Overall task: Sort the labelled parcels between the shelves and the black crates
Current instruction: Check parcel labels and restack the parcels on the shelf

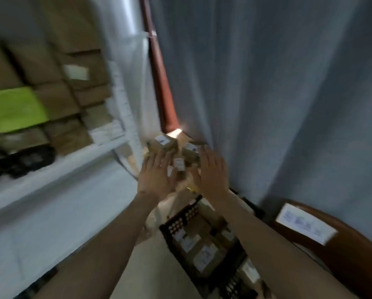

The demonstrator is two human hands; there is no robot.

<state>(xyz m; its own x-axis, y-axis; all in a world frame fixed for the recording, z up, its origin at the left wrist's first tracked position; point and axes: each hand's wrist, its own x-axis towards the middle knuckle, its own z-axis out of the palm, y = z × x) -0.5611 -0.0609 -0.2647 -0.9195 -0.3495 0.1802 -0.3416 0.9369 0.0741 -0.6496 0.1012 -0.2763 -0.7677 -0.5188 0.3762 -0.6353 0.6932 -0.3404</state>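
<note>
Head view, heavy motion blur. Both arms reach forward to a small heap of labelled parcels (176, 152) piled on the floor in the gap between the white shelf unit (57, 169) and the grey curtain (267, 83). The left hand (153, 175) and right hand (212, 169) flank the heap with fingers extended and spread, palms turned inward; my read is they're set to scoop several at once. Contact with the boxes: cannot tell, too blurred. Nothing is clearly gripped.

Parcels look like small brown cardboard boxes, each with a white label on one face, tumbled at odd angles. One small box (179, 164) sits between the hands.

The black crate (180, 221), a lattice-walled one, stands nearer the person, below the right forearm, already holding labelled boxes. Shelf at left carries stacked brown cartons (73, 67) and a green package (14, 108).
</note>
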